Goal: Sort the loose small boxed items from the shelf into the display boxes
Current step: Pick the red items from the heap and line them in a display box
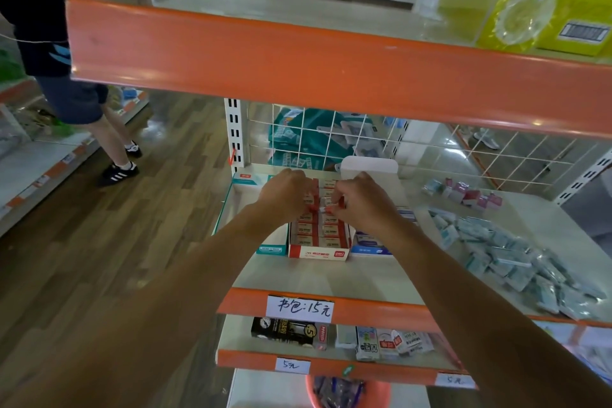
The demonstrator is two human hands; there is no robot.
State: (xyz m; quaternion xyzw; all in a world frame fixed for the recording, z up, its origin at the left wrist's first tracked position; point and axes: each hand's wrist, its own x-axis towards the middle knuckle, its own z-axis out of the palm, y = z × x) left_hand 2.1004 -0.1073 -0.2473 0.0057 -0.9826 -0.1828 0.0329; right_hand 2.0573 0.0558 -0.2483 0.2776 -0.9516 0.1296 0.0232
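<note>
Fingers of the left hand [286, 190] and right hand [361, 200] curl tight, pinching a small red-and-white box [323, 209] over the red display box [318, 254] on the shelf [331, 275]. Loose grey-green packets [516, 255] lie piled well to its right.

A red-and-white display box [318, 253] is filled with red-and-white small boxes [331, 230] and flanked by a teal-and-white box [272, 248] and a blue-and-white box [367, 250]. Pale blue-grey packets [516, 262] are heaped toward the cream shelf's [331, 275] right edge, pink-and-white boxes [463, 194] near its back right corner. Its front edge is faced in orange, with a white label [299, 308] lettered in black.
</note>
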